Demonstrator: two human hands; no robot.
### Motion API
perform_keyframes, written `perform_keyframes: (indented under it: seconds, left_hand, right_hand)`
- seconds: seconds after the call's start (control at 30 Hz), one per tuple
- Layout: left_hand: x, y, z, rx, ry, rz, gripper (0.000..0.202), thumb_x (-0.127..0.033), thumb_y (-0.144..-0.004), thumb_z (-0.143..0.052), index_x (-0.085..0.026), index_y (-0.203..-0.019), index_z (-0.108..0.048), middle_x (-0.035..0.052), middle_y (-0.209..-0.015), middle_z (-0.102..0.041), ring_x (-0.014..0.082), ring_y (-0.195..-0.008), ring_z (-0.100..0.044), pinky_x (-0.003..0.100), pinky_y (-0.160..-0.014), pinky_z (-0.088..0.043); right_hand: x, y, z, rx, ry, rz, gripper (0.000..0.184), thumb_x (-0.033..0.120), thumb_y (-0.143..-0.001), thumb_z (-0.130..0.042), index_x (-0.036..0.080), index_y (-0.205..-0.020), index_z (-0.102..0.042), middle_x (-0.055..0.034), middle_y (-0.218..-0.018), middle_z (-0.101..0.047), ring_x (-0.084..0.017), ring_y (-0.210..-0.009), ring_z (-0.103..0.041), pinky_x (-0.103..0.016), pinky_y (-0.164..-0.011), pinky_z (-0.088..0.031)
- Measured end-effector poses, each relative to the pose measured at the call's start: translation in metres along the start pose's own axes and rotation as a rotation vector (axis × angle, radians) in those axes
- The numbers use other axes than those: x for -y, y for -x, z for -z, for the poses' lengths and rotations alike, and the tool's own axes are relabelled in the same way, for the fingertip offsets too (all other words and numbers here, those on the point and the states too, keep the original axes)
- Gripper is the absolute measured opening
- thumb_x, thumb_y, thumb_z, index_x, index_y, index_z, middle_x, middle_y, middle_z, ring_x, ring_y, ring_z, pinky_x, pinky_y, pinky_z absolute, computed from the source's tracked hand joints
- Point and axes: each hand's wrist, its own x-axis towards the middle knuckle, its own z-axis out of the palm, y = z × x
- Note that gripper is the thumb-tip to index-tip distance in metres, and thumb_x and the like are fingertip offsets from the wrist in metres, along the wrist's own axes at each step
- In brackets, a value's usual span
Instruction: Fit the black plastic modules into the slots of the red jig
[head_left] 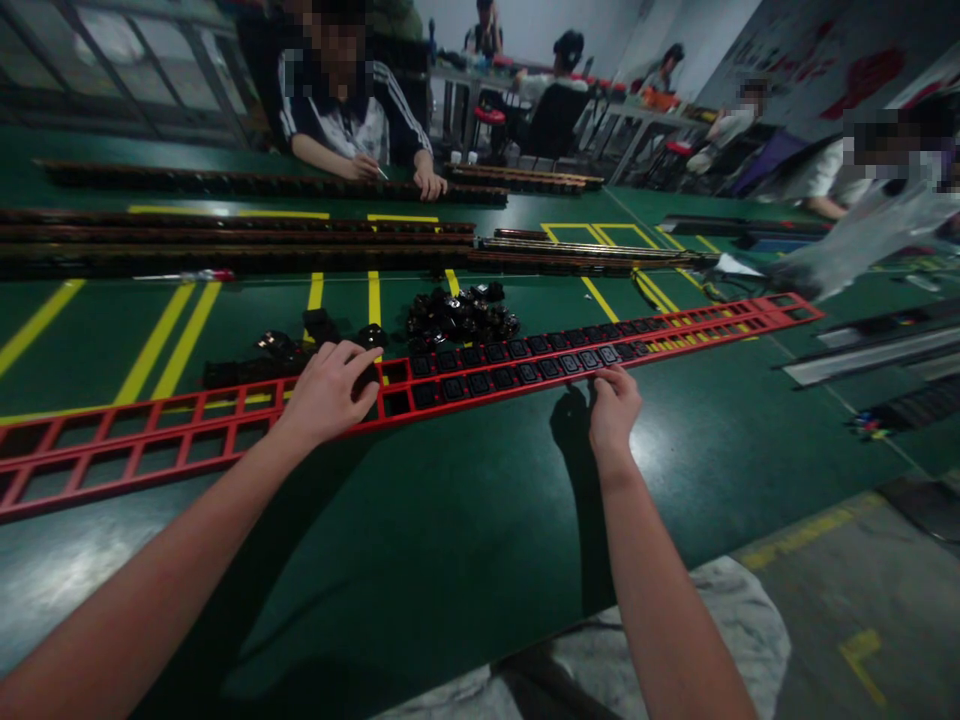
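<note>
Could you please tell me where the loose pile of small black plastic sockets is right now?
Head view: the pile of small black plastic sockets lies on the green table, just behind the long red slotted frame, centre.

2 hands [330,392] [613,405] on long red frame [525,372]

From my remote seat, the green table [465,520] carried yellow lines [172,335] running toward twelve o'clock. Long dark rails [240,240] lay across it at eleven o'clock, and a further dark strip [270,185] sat beyond them. A co-worker in a striped dark jacket [341,100] sat at twelve o'clock with both hands on that far strip. Toward one o'clock more brownish rails [592,252] stretched sideways. At two o'clock a grey metal channel [870,355] lay near the table's edge, and another seated person [862,165] leaned over clear plastic wrap [862,240]. Farther back, people sat at other tables [555,80].
</note>
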Motion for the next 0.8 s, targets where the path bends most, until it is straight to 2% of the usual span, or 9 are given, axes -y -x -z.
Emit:
perform_keyframes:
  seconds: [0.27,0.43,0.6,0.67,0.8]
  left_hand:
    - [0.001,0.004,-0.002,-0.134,0.163,-0.021,0.049,-0.041,-0.097,-0.055,-0.017,-0.14,-0.052,0.0137,-0.122,-0.064,0.0289,-0.113,-0.058,0.047,-0.1,-0.049]
    - [0.001,0.005,-0.003,-0.012,0.283,-0.115,0.048,-0.048,-0.096,-0.057,-0.017,-0.133,-0.056,0.0124,-0.118,-0.064,0.0262,-0.111,-0.062,0.042,-0.097,-0.052]
    - [-0.001,0.001,-0.001,0.147,0.24,-0.091,0.052,-0.047,-0.095,-0.057,-0.017,-0.137,-0.054,0.0106,-0.111,-0.065,0.0256,-0.098,-0.063,0.041,-0.086,-0.053]
    - [-0.005,0.0,0.0,0.143,0.193,-0.08,0.05,-0.044,-0.093,-0.06,-0.016,-0.134,-0.057,0.0112,-0.108,-0.066,0.0279,-0.099,-0.061,0.043,-0.086,-0.052]
    - [-0.019,-0.002,-0.001,0.063,0.194,-0.048,0.039,-0.035,-0.089,-0.064,-0.016,-0.123,-0.062,0.0113,-0.107,-0.067,0.0293,-0.102,-0.057,0.045,-0.089,-0.05]
  right_hand:
    - [-0.002,0.0,0.0,0.002,0.0,-0.013,0.017,0.027,-0.07,-0.06,0.02,-0.081,-0.072,-0.0082,-0.114,-0.067,-0.025,-0.114,-0.061,-0.047,-0.111,-0.04]
    - [-0.003,-0.001,0.0,0.002,-0.005,-0.01,0.017,0.026,-0.071,-0.06,0.019,-0.08,-0.071,-0.0082,-0.115,-0.066,-0.025,-0.115,-0.06,-0.047,-0.111,-0.04]
    - [-0.003,-0.001,0.0,0.003,-0.009,-0.008,0.018,0.027,-0.07,-0.06,0.019,-0.081,-0.072,-0.0083,-0.114,-0.066,-0.025,-0.115,-0.06,-0.047,-0.111,-0.04]
    - [-0.001,-0.001,0.0,0.0,-0.007,-0.008,0.018,0.027,-0.07,-0.06,0.019,-0.08,-0.072,-0.0086,-0.113,-0.067,-0.026,-0.114,-0.061,-0.047,-0.111,-0.04]
    - [0.001,0.0,0.0,-0.005,-0.001,-0.012,0.018,0.027,-0.069,-0.06,0.019,-0.079,-0.073,-0.0089,-0.113,-0.067,-0.026,-0.114,-0.061,-0.047,-0.111,-0.04]
